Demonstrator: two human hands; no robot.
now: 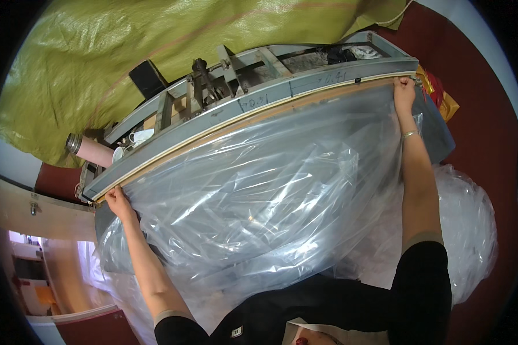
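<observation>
A wide sheet of clear plastic film (253, 190) hangs in loose, shiny folds between my outstretched arms. My left hand (118, 202) pinches its upper left corner, close to the left end of a long grey metal frame (213, 125). At the other end, my right hand (404, 92) is closed on the upper right corner of the film. The film's top edge runs taut along a brown strip (270, 115) on the near side of the frame. Fingertips of both hands are partly hidden by the grip.
Behind the frame lies a yellow-green tarp (184, 29) with a dark phone-like slab (147, 79) on it. A pink tumbler (91, 149) and a white cup (117, 155) stand at the left end. More bunched film (460, 230) piles at the right, above a dark red floor (489, 155).
</observation>
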